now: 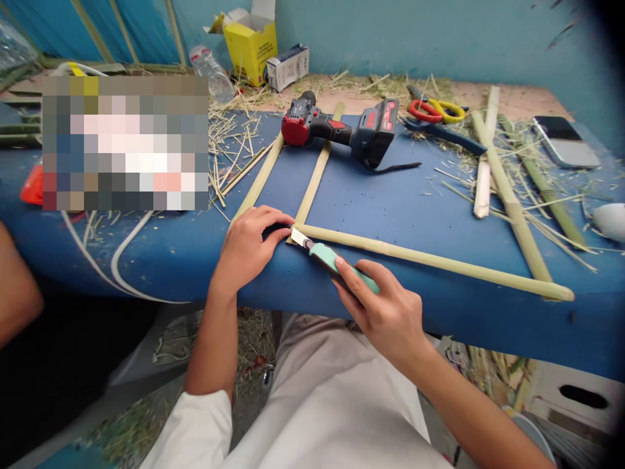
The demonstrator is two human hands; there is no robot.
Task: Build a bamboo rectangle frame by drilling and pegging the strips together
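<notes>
My right hand grips a utility knife with a mint-green handle, index finger along its top. The short blade touches or nearly touches the left end of a long bamboo strip lying along the table's front edge. At that same end, my left hand pinches the bamboo with thumb and fingers; its exact hold is partly hidden. Two more bamboo strips run back from there, one beside my left hand and one meeting the corner. Another bamboo piece joins the long strip's right end.
A cordless drill lies across the strips on the blue table. Farther right are scissors and a phone. Boxes, including a yellow one, stand behind. Another person's arm shows at left, near a white cable.
</notes>
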